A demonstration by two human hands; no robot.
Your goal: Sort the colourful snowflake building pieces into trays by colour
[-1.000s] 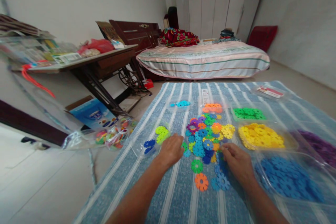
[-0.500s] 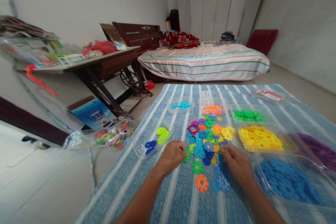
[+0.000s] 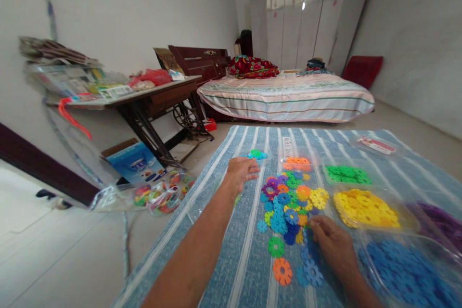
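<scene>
Your left hand (image 3: 241,170), fingers spread, reaches beside the green disc (image 3: 255,153); your right hand (image 3: 334,245), fingers curled, presses the loose pile of discs (image 3: 288,197)

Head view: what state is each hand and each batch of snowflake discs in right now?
left hand: stretched out, fingers by the cyan discs
right hand: resting at the mixed pile, grip unclear
yellow discs: heaped together
green discs: grouped apart
blue discs: in a clear tray
</scene>
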